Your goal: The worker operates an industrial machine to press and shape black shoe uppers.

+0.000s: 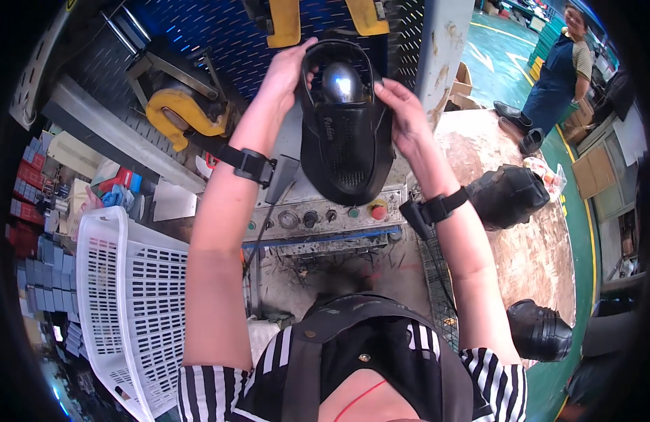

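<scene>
A black shoe upper (pixel 346 151) with a perforated front hangs between my hands above the machine's control panel, its rounded toe toward me. Through its open collar shows a shiny rounded metal form (pixel 341 83); whether the upper touches it I cannot tell. My left hand (pixel 288 74) grips the collar's left edge, some fingers hidden behind it. On the opposite edge my right hand (pixel 402 105) pinches the collar between thumb and fingers. Just beyond the shoe sit two yellow machine clamps (pixel 285 24).
Below the shoe runs a control panel (pixel 318 216) with knobs and a red button (pixel 378 209). At left stands a white plastic basket (pixel 103 281). Several black shoes (pixel 507 197) lie on a worn table (pixel 532 260) at right. A person (pixel 557 74) in an apron stands beyond it.
</scene>
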`<state>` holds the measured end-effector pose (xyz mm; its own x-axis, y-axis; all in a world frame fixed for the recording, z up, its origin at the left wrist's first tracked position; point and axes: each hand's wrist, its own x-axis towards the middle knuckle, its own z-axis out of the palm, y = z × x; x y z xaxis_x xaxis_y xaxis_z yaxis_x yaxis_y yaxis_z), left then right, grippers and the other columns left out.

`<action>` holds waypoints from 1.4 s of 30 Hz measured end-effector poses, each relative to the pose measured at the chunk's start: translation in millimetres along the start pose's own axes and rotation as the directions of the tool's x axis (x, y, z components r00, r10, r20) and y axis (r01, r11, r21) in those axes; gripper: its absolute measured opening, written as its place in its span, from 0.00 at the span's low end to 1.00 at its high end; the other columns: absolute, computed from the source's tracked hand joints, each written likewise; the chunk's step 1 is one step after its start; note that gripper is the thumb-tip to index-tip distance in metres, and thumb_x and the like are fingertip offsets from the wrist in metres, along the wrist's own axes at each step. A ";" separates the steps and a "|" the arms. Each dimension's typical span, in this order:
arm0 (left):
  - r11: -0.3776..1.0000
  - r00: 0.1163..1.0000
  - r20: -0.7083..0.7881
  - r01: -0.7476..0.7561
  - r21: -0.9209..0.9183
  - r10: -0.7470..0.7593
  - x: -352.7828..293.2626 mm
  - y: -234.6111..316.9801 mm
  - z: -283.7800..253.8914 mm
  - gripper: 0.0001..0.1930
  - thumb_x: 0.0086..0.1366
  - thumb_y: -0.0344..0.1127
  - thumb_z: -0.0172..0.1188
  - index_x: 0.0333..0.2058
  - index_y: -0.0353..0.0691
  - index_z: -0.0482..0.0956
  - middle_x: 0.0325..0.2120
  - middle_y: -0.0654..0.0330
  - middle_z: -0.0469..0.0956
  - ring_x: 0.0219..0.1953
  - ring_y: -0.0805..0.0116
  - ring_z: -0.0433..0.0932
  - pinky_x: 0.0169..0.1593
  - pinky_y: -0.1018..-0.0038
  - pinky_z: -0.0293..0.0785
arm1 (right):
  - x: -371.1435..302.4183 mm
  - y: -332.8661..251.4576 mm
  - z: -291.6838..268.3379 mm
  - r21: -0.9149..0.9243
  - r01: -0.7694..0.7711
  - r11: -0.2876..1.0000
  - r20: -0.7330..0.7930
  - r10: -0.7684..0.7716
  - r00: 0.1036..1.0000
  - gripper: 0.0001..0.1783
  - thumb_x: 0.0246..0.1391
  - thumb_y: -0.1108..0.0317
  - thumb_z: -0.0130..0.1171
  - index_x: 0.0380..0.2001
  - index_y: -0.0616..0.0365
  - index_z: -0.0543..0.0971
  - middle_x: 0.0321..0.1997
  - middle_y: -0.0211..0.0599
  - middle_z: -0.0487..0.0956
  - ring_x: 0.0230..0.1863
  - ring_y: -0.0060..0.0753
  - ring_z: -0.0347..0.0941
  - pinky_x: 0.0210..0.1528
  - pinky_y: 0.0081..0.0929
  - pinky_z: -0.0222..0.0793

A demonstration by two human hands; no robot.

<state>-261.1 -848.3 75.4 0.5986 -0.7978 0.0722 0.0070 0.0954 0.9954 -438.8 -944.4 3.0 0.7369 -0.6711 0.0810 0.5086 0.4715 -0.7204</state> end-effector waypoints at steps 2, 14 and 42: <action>1.000 0.999 -0.049 -0.005 0.011 0.005 -0.1 -10.6 -0.1 0.15 0.61 0.44 0.56 0.38 0.37 0.79 0.27 0.65 0.78 0.28 0.78 0.73 0.32 0.82 0.69 | -4.6 13.8 -2.8 0.053 -0.043 0.998 -0.048 0.046 0.998 0.09 0.49 0.73 0.59 0.36 0.60 0.74 0.31 0.33 0.78 0.33 0.24 0.75 0.37 0.20 0.72; 0.649 0.736 0.448 -0.668 0.363 0.507 0.3 -8.2 -13.9 0.13 0.58 0.25 0.54 0.42 0.43 0.79 0.40 0.62 0.77 0.44 0.69 0.74 0.51 0.77 0.68 | -142.5 61.6 -1.4 0.241 -0.280 0.929 -0.180 0.326 0.928 0.24 0.56 0.50 0.49 0.49 0.54 0.70 0.47 0.34 0.76 0.43 0.30 0.75 0.46 0.28 0.72; 0.582 0.788 0.264 -0.596 0.553 0.556 -140.8 -130.1 -76.3 0.16 0.56 0.21 0.50 0.43 0.40 0.76 0.46 0.54 0.72 0.45 0.57 0.72 0.46 0.70 0.69 | 70.5 217.6 -139.5 -0.989 0.062 0.133 -0.098 -0.913 0.397 0.15 0.49 0.66 0.47 0.27 0.69 0.78 0.31 0.60 0.76 0.37 0.62 0.71 0.44 0.48 0.63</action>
<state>-285.1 -703.0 -69.1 0.2642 -0.7329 0.6270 -0.7957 0.2017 0.5711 -338.4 -969.0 -244.2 -0.2151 -0.7528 0.6221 -0.3272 -0.5447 -0.7722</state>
